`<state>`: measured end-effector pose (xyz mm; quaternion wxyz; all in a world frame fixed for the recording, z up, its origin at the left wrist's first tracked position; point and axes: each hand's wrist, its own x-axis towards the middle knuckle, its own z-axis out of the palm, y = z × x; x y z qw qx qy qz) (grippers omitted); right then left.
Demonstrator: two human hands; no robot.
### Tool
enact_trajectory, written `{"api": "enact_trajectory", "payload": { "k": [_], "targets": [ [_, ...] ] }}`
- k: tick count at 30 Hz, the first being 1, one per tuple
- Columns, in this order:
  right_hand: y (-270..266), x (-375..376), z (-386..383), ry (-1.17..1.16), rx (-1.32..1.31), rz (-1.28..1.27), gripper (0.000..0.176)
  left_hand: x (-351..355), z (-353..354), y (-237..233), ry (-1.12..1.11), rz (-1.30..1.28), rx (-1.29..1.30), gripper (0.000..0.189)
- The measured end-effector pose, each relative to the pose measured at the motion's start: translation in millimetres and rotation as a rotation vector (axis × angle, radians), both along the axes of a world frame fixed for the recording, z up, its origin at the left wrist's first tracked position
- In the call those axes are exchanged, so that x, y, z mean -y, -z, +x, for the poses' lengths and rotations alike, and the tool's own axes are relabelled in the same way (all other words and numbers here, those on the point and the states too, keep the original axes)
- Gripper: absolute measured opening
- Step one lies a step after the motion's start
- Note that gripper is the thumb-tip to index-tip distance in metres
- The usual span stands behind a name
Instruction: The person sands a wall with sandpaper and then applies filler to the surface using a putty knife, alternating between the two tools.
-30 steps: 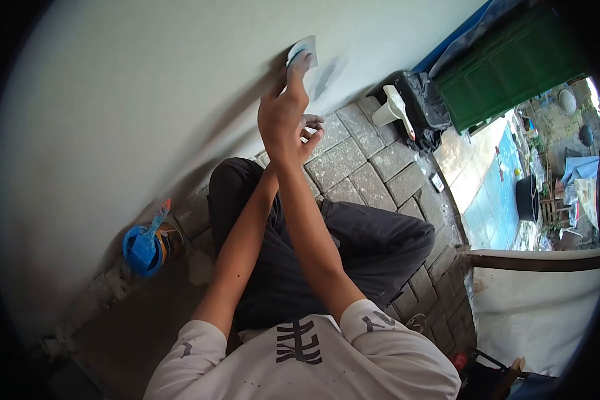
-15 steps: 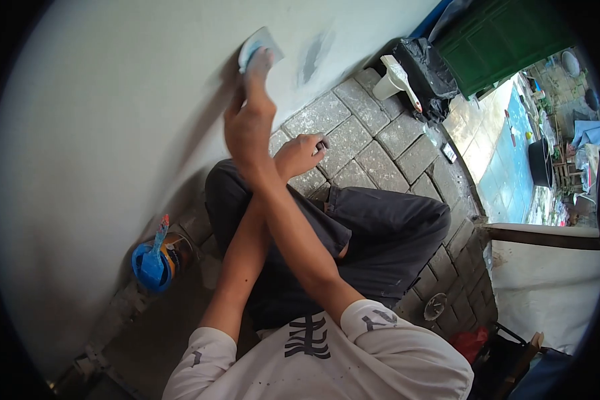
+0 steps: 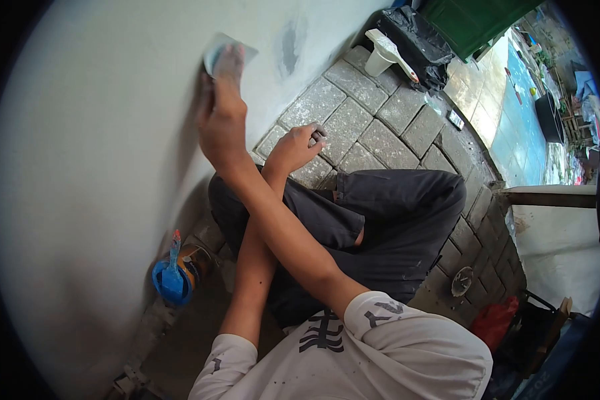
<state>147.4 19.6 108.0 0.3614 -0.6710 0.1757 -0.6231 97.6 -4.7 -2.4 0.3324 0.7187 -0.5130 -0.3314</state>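
My right hand (image 3: 225, 110) reaches across my left arm to the pale wall (image 3: 113, 133). Its fingers press a grey-white piece of sandpaper (image 3: 245, 52) flat to the surface, and part of the sheet is hidden under them. To the right of the sheet, the wall carries a dark grey smudge (image 3: 289, 48). Beneath the crossed right forearm, my left hand (image 3: 296, 148) rests near my knee, low over the paving blocks. Its fingers are curled in, with greyish dust on the tips, and nothing shows between them.
At the wall's foot on the left stands a paint can (image 3: 195, 261) beside a blue container (image 3: 172, 283) with a paint-covered brush in it. A white cup (image 3: 378, 63) with a brush across it sits by a black plastic-covered box (image 3: 417, 47). Dusty paving blocks (image 3: 360, 133) surround my crossed legs.
My right hand and the sandpaper have slid a little left along the wall, farther from the dark smudge. The camera view has shifted slightly. My left hand stays curled near my knee.
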Motion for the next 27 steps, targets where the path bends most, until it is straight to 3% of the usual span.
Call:
{"api": "enact_trajectory", "payload": {
  "k": [1, 3, 4, 7, 8, 9, 11, 13, 15, 16, 19, 20, 24, 27],
  "targets": [
    [8, 0, 1, 0.004, 0.004, -0.003, 0.056, 1, 0, 1, 0.004, -0.003, 0.004, 0.025],
    [15, -3, -1, -0.037, -0.044, 0.259, 0.058, 2, 0, 5, -0.018, -0.029, 0.01, 0.024],
    [15, -3, -7, -0.051, -0.039, 0.167, 0.054, 4, 2, 8, -0.01, -0.022, 0.008, 0.024],
    [15, 4, -4, -0.04, -0.012, 0.262, 0.049, 2, 3, 15, 0.041, -0.032, 0.014, 0.028],
    [20, 14, 2, -0.02, -0.091, 0.455, 0.048, 2, 2, 14, 0.021, -0.023, 0.008, 0.027],
    [21, 13, 5, -0.017, -0.086, 0.45, 0.048, 3, 2, 13, 0.001, -0.018, 0.004, 0.025],
    [23, 15, 13, 0.394, 0.009, 0.026, 0.036, 8, 4, 11, 0.014, -0.031, 0.038, 0.025],
    [16, 2, 3, 0.378, 0.022, 0.003, 0.031, 6, 2, 12, 0.022, -0.005, 0.0, 0.025],
    [29, -3, 3, 0.022, -0.078, 0.549, 0.03, 3, -1, 13, 0.026, 0.001, 0.022, 0.025],
    [30, -4, 3, 0.023, -0.075, 0.552, 0.03, 2, -1, 13, 0.024, 0.007, 0.012, 0.025],
    [31, -7, 5, 0.343, 0.051, 0.186, 0.023, 8, 6, 10, 0.031, 0.008, 0.022, 0.024],
    [34, -11, -2, 0.087, 0.006, 0.473, 0.023, 6, 2, 12, 0.02, 0.009, 0.024, 0.024],
    [38, -6, 4, 0.151, -0.055, 0.557, 0.026, 7, 3, 11, 0.034, 0.017, 0.006, 0.023],
    [32, -8, -14, -0.059, -0.138, 0.671, 0.03, 4, 1, 15, 0.037, 0.0, 0.029, 0.023]
  ]
}}
